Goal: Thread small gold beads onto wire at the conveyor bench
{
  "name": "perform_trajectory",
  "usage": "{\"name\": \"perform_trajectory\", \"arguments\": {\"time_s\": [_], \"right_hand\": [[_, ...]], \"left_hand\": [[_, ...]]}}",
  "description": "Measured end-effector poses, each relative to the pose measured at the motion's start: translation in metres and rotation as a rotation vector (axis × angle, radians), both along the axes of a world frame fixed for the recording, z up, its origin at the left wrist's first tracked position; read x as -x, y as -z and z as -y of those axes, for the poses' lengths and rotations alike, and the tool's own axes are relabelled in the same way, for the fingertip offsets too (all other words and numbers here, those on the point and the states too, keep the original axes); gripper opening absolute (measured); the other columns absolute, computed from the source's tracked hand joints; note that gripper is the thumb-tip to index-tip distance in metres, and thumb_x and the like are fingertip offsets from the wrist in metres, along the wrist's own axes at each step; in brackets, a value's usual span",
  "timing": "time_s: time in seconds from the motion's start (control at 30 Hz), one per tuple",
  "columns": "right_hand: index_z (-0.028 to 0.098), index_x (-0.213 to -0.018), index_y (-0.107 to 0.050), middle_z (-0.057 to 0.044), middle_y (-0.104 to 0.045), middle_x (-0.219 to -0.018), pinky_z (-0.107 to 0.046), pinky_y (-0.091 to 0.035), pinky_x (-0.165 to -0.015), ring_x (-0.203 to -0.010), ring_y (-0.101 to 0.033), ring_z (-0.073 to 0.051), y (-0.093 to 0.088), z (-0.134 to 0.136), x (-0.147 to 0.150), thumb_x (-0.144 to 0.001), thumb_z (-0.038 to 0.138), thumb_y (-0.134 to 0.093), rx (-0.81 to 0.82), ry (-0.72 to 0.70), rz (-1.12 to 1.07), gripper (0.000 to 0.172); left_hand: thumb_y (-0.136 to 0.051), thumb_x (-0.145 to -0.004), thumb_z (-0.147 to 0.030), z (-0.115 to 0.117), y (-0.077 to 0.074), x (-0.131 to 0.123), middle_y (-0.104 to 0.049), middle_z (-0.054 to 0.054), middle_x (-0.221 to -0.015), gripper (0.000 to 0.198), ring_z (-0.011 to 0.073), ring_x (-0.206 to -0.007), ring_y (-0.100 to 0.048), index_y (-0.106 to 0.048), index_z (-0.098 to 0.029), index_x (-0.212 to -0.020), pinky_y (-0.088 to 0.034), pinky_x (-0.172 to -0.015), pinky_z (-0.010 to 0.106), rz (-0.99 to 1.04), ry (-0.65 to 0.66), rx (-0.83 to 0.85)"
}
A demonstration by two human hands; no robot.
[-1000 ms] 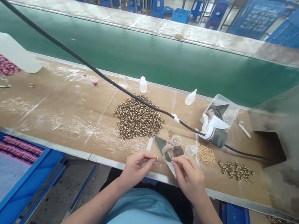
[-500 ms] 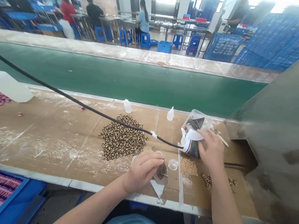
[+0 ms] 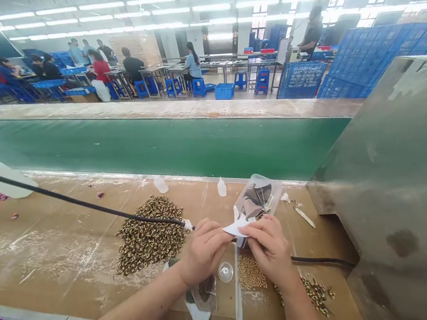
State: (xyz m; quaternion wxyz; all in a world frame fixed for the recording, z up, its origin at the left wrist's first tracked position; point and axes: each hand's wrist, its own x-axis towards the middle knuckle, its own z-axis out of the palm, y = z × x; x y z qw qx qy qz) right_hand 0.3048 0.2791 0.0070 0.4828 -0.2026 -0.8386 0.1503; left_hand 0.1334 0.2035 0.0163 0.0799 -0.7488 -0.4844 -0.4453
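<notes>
My left hand [image 3: 203,252] and my right hand [image 3: 273,246] meet over the table, fingertips nearly together. A white piece of paper or cloth [image 3: 236,227] lies between them, pinched by my right thumb and fingers. My left fingers are closed against its left edge; what is in them is hidden. Just under it shows a striped edge of a dark packet [image 3: 241,242]. A black cable [image 3: 110,209] runs behind my hands. Below them are a small clear round dish [image 3: 225,272], a spread of tan beads [image 3: 250,273] and a clear bag with a white corner [image 3: 200,316].
A heap of small gold-and-dark metallic parts [image 3: 152,236] lies left, a smaller group [image 3: 315,295] right. A clear tray [image 3: 259,193] and small white bottles [image 3: 222,187] stand behind. A metal housing [image 3: 402,209] borders the right; a green belt [image 3: 139,143] runs beyond.
My right hand has moved left with the white piece, and my left hand has come up to meet it. The camera view has tilted upward.
</notes>
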Motion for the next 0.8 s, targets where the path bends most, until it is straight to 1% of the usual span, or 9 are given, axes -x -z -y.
{"name": "perform_trajectory", "arguments": {"time_s": [0.07,0.17,0.43,0.53,0.6,0.7,0.8], "right_hand": [[0.026,-0.101,-0.064,0.0,-0.065,-0.084,-0.04,-0.038,-0.091,-0.078,-0.058,-0.012,0.002,-0.001,-0.001,-0.085,0.008,-0.049,-0.027,-0.006,0.029,0.028],[0.027,-0.103,-0.064,0.001,-0.064,-0.081,-0.039,-0.037,-0.09,-0.078,-0.057,-0.012,0.005,-0.004,-0.004,-0.085,0.006,-0.047,-0.068,0.026,0.077,0.032],[0.025,-0.099,-0.067,-0.002,-0.066,-0.082,-0.038,-0.035,-0.092,-0.077,-0.055,-0.012,0.008,-0.002,-0.004,-0.089,0.008,-0.044,-0.227,0.198,0.153,0.03],[0.026,-0.098,-0.067,-0.002,-0.065,-0.082,-0.038,-0.036,-0.09,-0.078,-0.055,-0.014,0.01,-0.003,-0.004,-0.089,0.009,-0.044,-0.23,0.238,0.169,0.03],[0.028,-0.102,-0.066,-0.003,-0.063,-0.082,-0.038,-0.038,-0.088,-0.079,-0.054,-0.014,0.011,-0.004,-0.005,-0.088,0.008,-0.045,-0.199,0.26,0.14,0.033],[0.027,-0.114,-0.06,-0.004,-0.061,-0.087,-0.036,-0.042,-0.085,-0.083,-0.054,-0.015,0.011,-0.005,-0.008,-0.086,0.005,-0.045,-0.112,0.234,0.051,0.038],[0.026,-0.121,-0.054,-0.004,-0.06,-0.089,-0.038,-0.043,-0.085,-0.084,-0.054,-0.016,0.011,-0.005,-0.008,-0.085,0.005,-0.045,-0.06,0.112,0.026,0.042]], "left_hand": [[-0.053,-0.081,-0.006,-0.005,-0.001,-0.006,-0.069,0.002,-0.074,0.015,0.0153,-0.07,-0.055,-0.06,-0.019,-0.083,-0.041,-0.067,0.029,0.03,-0.032,0.024],[-0.055,-0.08,-0.005,-0.009,-0.002,-0.012,-0.068,0.001,-0.072,0.014,0.0146,-0.07,-0.054,-0.058,-0.019,-0.082,-0.041,-0.067,0.028,0.044,-0.054,0.052],[-0.055,-0.079,-0.003,-0.012,0.007,-0.015,-0.07,0.001,-0.076,0.018,0.0156,-0.07,-0.053,-0.057,-0.02,-0.086,-0.04,-0.068,0.03,-0.025,-0.052,0.029],[-0.056,-0.079,-0.003,-0.011,0.009,-0.014,-0.071,0.001,-0.079,0.019,0.0157,-0.072,-0.054,-0.056,-0.019,-0.088,-0.04,-0.069,0.03,-0.035,-0.057,0.038],[-0.056,-0.079,-0.003,-0.011,0.009,-0.013,-0.072,0.002,-0.082,0.02,0.0159,-0.073,-0.054,-0.056,-0.02,-0.089,-0.04,-0.07,0.031,-0.036,-0.055,0.037],[-0.056,-0.079,-0.003,-0.009,0.01,-0.012,-0.071,0.002,-0.082,0.02,0.0162,-0.073,-0.055,-0.056,-0.02,-0.089,-0.041,-0.07,0.03,-0.02,-0.055,0.036],[-0.054,-0.08,-0.004,-0.009,0.011,-0.012,-0.068,0.001,-0.075,0.017,0.0158,-0.071,-0.054,-0.056,-0.02,-0.086,-0.04,-0.068,0.029,0.014,-0.074,0.069]]}}
